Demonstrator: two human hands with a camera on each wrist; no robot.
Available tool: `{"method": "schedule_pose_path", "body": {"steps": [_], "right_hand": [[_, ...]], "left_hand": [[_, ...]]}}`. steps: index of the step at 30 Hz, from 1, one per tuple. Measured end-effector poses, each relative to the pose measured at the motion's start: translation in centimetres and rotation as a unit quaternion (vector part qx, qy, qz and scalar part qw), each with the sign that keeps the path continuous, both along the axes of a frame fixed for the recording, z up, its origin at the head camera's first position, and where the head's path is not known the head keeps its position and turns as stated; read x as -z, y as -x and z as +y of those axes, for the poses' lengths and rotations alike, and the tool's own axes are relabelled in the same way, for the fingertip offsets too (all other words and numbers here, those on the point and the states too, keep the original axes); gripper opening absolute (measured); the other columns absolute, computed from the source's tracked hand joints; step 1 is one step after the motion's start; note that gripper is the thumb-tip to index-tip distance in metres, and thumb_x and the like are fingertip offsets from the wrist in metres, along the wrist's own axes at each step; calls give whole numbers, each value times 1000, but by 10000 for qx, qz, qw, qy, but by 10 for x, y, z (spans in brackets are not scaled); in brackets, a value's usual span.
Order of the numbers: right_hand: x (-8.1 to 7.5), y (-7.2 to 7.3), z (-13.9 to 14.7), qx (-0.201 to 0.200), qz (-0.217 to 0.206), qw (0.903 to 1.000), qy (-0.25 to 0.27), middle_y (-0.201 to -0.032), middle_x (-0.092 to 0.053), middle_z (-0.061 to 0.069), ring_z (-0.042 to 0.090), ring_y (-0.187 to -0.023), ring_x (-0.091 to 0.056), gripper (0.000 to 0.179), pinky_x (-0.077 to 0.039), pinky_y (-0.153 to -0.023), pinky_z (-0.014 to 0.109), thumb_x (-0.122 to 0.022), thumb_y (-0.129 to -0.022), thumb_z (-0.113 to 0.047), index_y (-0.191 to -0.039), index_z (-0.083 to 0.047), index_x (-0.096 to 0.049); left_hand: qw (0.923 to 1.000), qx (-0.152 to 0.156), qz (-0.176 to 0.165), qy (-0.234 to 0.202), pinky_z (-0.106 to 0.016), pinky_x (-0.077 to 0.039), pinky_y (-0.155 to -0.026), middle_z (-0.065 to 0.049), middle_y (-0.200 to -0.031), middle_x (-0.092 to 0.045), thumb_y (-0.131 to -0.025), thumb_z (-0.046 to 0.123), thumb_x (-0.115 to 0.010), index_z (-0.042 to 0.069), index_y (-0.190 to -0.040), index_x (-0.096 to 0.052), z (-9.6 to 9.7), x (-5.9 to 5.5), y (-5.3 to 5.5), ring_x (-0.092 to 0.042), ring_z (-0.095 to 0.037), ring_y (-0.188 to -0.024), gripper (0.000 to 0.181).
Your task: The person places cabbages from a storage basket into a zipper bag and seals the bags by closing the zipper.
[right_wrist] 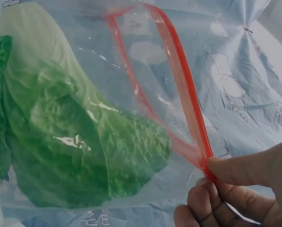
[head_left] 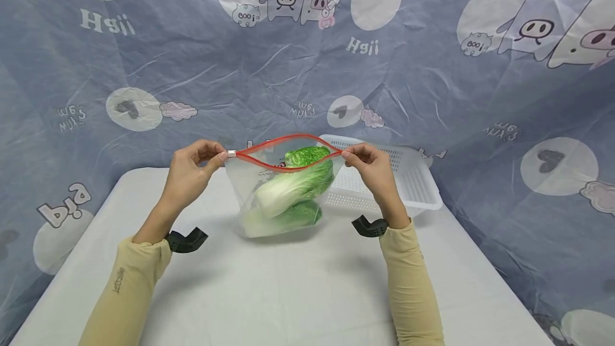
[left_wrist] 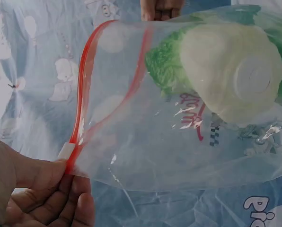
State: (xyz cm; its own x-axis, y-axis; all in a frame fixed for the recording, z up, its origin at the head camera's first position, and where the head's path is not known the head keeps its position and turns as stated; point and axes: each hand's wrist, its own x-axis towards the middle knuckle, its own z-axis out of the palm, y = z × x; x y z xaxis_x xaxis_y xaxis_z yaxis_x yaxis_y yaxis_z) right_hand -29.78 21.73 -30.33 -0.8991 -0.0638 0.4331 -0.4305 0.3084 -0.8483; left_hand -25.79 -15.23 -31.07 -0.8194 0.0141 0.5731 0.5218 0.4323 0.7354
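A clear zip bag (head_left: 245, 191) with a red zip rim hangs upright between both hands, its mouth gaping. Inside lie green-and-white Chinese cabbages (head_left: 293, 188), stacked and seen through the plastic. My left hand (head_left: 192, 170) pinches the left corner of the rim, right by the white slider (head_left: 231, 154). At the opposite corner, my right hand (head_left: 370, 167) pinches the red rim (right_wrist: 190, 104) between thumb and finger. In the left wrist view, a cabbage's pale cut base (left_wrist: 254, 73) faces the camera through the bag.
Behind the bag and to the right stands a white perforated plastic basket (head_left: 427, 186), partly hidden by the bag and right arm. A white cloth covers the table (head_left: 288, 292). Grey-blue cartoon-printed fabric (head_left: 192, 68) hangs behind and at both sides.
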Motion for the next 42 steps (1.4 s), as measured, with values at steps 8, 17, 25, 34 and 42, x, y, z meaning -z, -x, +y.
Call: {"method": "schedule_pose_path", "body": {"steps": [8, 17, 25, 34, 42], "right_hand": [[-1, 1, 2, -140, -10, 9999, 100, -90, -66, -1, 14, -79, -65, 27, -53, -81, 29, -73, -87, -29, -96, -4, -69], [13, 14, -13, -525, -357, 9957, -681, -92, -69, 5, 12, -84, -67, 30, -52, -87, 31, -70, -89, -31, -99, -2, -69], [23, 24, -37, -953, -443, 9806, -1657, -95, -71, 5, 18, -87, -67, 24, -51, -80, 38, -68, -90, -33, -98, -11, -72], [-6, 3, -61, -1127, 705, 9795, -1516, -102, -71, 0, 14, -96, -67, 19, -53, -88, 32, -67, -91, -29, -104, -16, -72], [-31, -22, -109, -2101, 1702, 9427, -1956, -103, -71, -2, 9, -98, -67, 26, -52, -91, 32, -72, -87, -26, -110, -14, -72]], "left_hand": [[9944, -52, 432, -963, -13, -49, -77, -4, -89, -65, -92, 12, -65, -6, -100, -63, -2, -3, 0, -63, -4, -83, 19], [9812, 173, 1081, -1591, -14, -49, -71, 5, -88, -60, -92, 2, -62, -12, -98, -57, 4, -11, -7, -58, -10, -76, 16], [9830, 167, 1388, -1193, -16, -46, -72, -10, -89, -60, -92, -4, -59, -12, -98, -57, 8, -14, -15, -57, -11, -78, 10], [9924, -181, 1191, -262, -15, -44, -71, -8, -89, -63, -95, 9, -61, -1, -97, -62, 26, -5, -22, -55, -8, -78, 10], [9948, 186, 998, 119, -19, -45, -70, -1, -88, -65, -92, 13, -65, 9, -98, -63, 47, 1, -26, -57, -9, -78, 8]]}}
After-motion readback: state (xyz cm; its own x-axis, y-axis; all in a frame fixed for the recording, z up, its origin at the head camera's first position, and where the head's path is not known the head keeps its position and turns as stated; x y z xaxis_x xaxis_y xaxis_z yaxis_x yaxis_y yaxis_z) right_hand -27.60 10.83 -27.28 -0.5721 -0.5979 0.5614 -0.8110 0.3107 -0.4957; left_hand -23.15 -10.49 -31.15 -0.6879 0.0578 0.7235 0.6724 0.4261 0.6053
